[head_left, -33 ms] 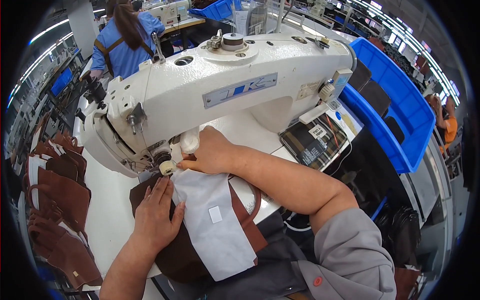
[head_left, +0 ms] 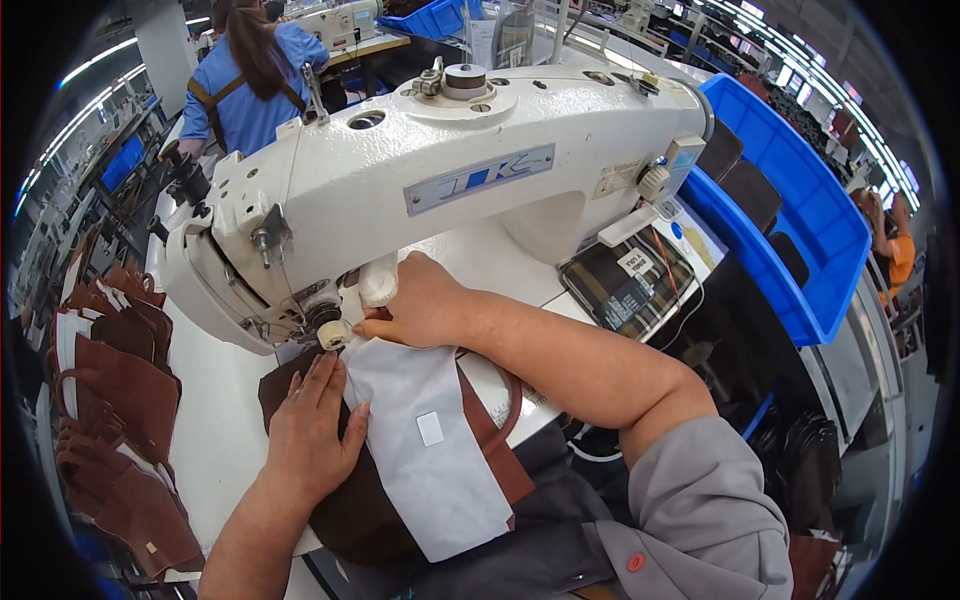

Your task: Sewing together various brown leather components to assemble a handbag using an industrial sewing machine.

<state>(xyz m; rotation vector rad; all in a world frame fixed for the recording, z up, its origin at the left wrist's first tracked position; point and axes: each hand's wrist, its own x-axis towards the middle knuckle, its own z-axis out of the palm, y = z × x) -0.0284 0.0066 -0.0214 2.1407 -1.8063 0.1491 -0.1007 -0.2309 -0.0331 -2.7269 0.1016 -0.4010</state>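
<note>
Unmoved since the earlier frame, one left hand point(head_left: 312, 432) lay flat, fingers extended, on one dark panel point(head_left: 352, 520), and one right hand point(head_left: 425, 302), fingers curled, grip undeterminable, met one white sheet point(head_left: 415, 480) before one sewing machine point(head_left: 350, 170).

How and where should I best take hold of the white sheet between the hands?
I would pinch the white sheet by its lower edge, coming from the wearer's side. It looks thin and flat, and that edge is uncovered, while the left hand and right hand crowd its upper end.
</note>
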